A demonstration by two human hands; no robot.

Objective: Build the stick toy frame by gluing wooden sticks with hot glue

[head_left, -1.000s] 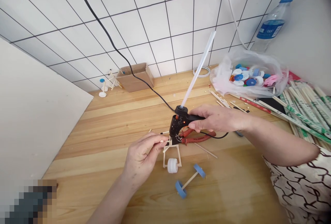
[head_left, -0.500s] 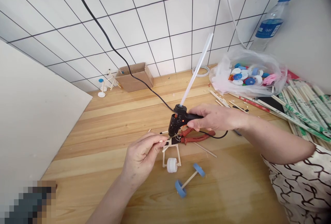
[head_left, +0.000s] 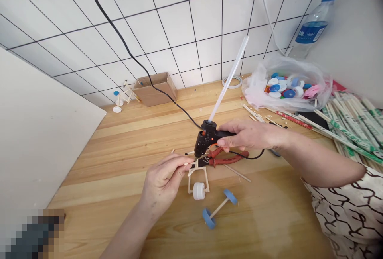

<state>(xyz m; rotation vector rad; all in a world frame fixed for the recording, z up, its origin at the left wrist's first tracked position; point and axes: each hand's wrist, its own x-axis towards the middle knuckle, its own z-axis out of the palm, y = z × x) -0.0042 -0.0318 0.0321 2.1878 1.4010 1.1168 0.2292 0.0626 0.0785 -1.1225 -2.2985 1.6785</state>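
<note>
My right hand [head_left: 248, 135] is shut around the grip of a black hot glue gun [head_left: 206, 139], and a long clear glue stick [head_left: 229, 79] rises from the back of the gun. The nozzle points down at a small frame of wooden sticks [head_left: 194, 175] carrying a white bottle-cap wheel [head_left: 199, 191]. My left hand [head_left: 163, 185] pinches a thin wooden stick [head_left: 188, 163] at the frame's upper end, beside the nozzle. Red-handled pliers [head_left: 229, 158] lie under the gun. A wooden axle with blue cap wheels [head_left: 220, 207] rests on the table in front.
The wooden table [head_left: 134, 139] meets a white tiled wall. Along it stand a cardboard box [head_left: 154, 89], a tape roll [head_left: 231, 82], a stick model [head_left: 124, 97] and a plastic bag of bottle caps [head_left: 287, 85]. Wrapped chopsticks [head_left: 353, 129] lie right; a black cable [head_left: 134, 57] runs up the wall.
The view has drifted slightly. Both hands and the glue gun stay almost where they were, still at the wooden frame.
</note>
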